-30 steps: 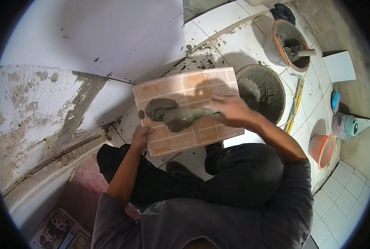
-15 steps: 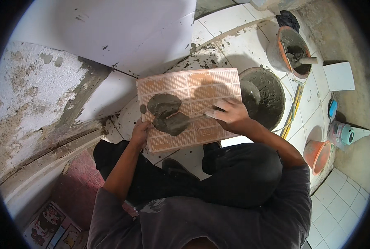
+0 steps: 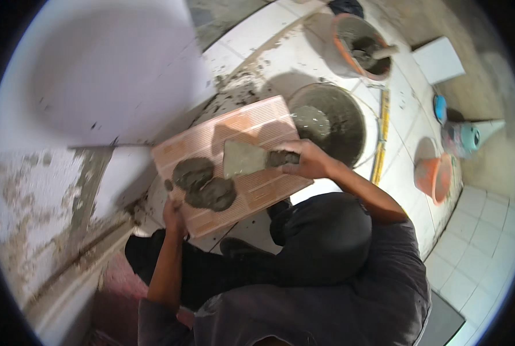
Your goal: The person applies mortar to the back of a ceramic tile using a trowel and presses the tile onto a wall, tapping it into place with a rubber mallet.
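With its ribbed, orange-brown back facing up, a large tile (image 3: 269, 197) tilts over my knees. My left hand (image 3: 173, 214) grips its near left edge. Two touching lumps of grey mortar (image 3: 204, 185) sit on the tile's left half, and a small dab lies by the edge. My right hand (image 3: 314, 160) is closed round the mortar-caked handle of a putty knife (image 3: 243, 159). The wide blade is over the middle of the tile, pointing left toward the lumps. Whether the blade touches the tile, I cannot tell.
Just beyond the tile stands a round basin (image 3: 358, 130) of wet mortar. Farther off is a mortar bucket (image 3: 338, 52) with a tool handle sticking out. A yellow spirit level (image 3: 381, 141), a small orange bucket (image 3: 424, 177) and a loose white tile (image 3: 439, 60) are at right.
My right hand, seen without a tool before, now holds the putty knife over the tile. The view has turned, and the tile appears lower and farther left.
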Tool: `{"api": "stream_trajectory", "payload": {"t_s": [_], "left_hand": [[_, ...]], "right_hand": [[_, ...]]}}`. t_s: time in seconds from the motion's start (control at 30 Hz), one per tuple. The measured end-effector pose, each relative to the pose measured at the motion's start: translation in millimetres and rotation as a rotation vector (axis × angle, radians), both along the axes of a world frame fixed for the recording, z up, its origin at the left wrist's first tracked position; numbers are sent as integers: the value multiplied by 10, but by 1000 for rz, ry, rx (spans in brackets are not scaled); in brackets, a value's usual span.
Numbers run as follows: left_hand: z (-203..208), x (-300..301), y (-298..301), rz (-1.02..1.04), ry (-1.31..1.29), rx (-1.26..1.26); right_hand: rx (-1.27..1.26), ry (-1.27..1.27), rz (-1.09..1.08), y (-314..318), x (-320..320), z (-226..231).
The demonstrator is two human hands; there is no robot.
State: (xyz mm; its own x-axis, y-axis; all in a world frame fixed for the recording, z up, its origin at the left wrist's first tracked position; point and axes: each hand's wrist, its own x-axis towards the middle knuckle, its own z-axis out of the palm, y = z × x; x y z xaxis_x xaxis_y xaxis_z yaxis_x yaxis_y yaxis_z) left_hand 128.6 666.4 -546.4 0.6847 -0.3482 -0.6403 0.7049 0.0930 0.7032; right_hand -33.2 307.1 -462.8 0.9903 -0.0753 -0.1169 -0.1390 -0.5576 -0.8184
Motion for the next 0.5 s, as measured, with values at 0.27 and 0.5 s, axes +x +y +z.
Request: {"api": "stream_trajectory", "payload": {"t_s": [0.27,0.5], "left_hand": [[-65,89,78,-116,62,135],[54,67,13,-122,2,105]], "right_hand": [[-673,526,-285,-1242,-757,86],[-659,993,-20,-1313,-214,-905]]}}
